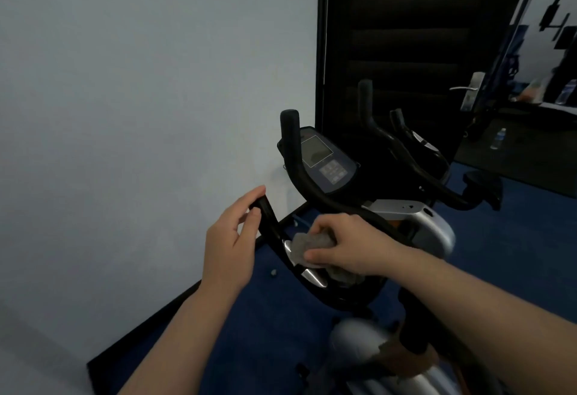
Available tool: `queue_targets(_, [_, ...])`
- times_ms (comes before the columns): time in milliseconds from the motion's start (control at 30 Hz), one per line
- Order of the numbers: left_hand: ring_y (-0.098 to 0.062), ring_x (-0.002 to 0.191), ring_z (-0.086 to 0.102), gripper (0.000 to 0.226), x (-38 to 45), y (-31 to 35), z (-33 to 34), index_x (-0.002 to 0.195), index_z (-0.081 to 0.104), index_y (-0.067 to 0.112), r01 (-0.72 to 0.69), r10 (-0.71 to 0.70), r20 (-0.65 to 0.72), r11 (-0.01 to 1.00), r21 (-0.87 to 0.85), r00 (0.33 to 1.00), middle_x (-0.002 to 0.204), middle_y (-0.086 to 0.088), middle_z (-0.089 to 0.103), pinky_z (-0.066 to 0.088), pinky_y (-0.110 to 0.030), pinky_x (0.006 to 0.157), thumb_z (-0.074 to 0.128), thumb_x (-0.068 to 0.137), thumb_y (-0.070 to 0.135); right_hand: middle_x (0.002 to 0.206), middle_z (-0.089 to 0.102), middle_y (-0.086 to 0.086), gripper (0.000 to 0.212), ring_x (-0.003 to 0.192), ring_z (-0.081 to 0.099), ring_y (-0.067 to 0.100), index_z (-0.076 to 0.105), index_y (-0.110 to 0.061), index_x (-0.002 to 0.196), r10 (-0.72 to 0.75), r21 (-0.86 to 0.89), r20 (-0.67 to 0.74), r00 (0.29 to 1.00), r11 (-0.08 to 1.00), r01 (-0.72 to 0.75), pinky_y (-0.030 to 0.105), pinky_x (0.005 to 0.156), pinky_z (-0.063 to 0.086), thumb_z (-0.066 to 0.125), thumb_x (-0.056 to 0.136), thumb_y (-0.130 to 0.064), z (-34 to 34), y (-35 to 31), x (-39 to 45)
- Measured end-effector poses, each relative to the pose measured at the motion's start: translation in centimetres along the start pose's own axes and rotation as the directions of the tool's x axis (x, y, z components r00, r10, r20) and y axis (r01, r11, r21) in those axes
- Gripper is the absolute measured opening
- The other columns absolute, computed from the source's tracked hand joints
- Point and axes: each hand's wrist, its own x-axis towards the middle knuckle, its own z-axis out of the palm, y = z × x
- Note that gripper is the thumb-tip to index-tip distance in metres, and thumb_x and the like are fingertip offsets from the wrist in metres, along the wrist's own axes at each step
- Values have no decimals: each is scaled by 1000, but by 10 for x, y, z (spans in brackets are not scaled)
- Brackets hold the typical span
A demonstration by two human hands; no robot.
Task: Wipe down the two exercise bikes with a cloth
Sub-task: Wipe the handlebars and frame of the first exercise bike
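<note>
A black and silver exercise bike [437,229] stands in front of me, its console [327,160] facing up. My left hand [231,241] grips the near left end of the black handlebar [268,216]. My right hand [346,244] presses a crumpled grey cloth [309,243] onto the handlebar beside a shiny metal pulse sensor [312,276]. A second bike's silver body [359,341] shows low down, partly hidden by my right forearm.
A pale wall [140,98] with a black skirting board runs close on the left. A dark door [406,35] and a mirror [546,82] stand behind the bike. A water bottle [498,138] shows at the mirror. Blue carpet [249,316] covers the floor.
</note>
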Motion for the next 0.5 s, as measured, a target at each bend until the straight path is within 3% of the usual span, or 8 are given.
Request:
queue_targets(67, [8, 120, 51, 39, -4, 1, 4, 124, 59, 42, -8, 8, -12, 1000, 12, 1000, 127, 29, 58, 38, -6, 96, 48, 100, 13, 97, 64, -9, 33, 88, 61, 7, 59, -29, 108, -55, 80, -69, 996, 995, 60, 24, 74, 49, 74, 81, -41, 14, -7, 4])
queue_targets(133, [5, 124, 49, 39, -6, 3, 6, 125, 57, 43, -19, 20, -14, 1000, 24, 1000, 130, 27, 56, 41, -17, 104, 48, 98, 16, 99, 64, -9, 35, 87, 61, 6, 54, -29, 113, -94, 71, -92, 991, 992, 101, 20, 69, 47, 71, 85, -41, 25, -8, -1])
queue_targets(200, [2, 128, 47, 39, -9, 2, 8, 129, 57, 36, -35, 35, -13, 998, 47, 999, 134, 22, 55, 41, -31, 109, 48, 96, 16, 93, 62, -12, 29, 80, 59, 1, 52, -31, 105, -87, 67, 24, 996, 994, 85, 14, 64, 43, 71, 85, -39, 16, 8, -9])
queue_targets(300, [-2, 132, 44, 42, -13, 2, 15, 136, 55, 25, -33, 37, -49, 997, 75, 998, 139, 13, 53, 38, -41, 112, 51, 98, 8, 90, 64, -9, 24, 76, 60, 0, 56, -29, 96, -62, 113, 297, 953, 993, 29, 18, 69, 50, 76, 83, -32, -10, 29, -18])
queue_targets(400, [-7, 139, 36, 47, -18, 6, 29, 143, 47, 20, 8, 4, -92, 992, 125, 996, 147, 7, 45, 31, -44, 116, 52, 98, 7, 102, 64, -9, 30, 90, 62, 6, 53, -33, 102, -107, -1, 312, 944, 994, 113, 29, 82, 54, 75, 83, -37, -11, 32, -17])
queue_targets(500, [-5, 147, 17, 59, -25, 11, 39, 153, 28, 20, 16, 4, -77, 966, 257, 997, 160, 5, 23, 17, -33, 122, 51, 99, 11, 100, 63, -6, 29, 91, 62, 11, 53, -32, 107, -161, 71, 345, 925, 987, 146, 32, 83, 53, 72, 86, -35, -10, 44, -24])
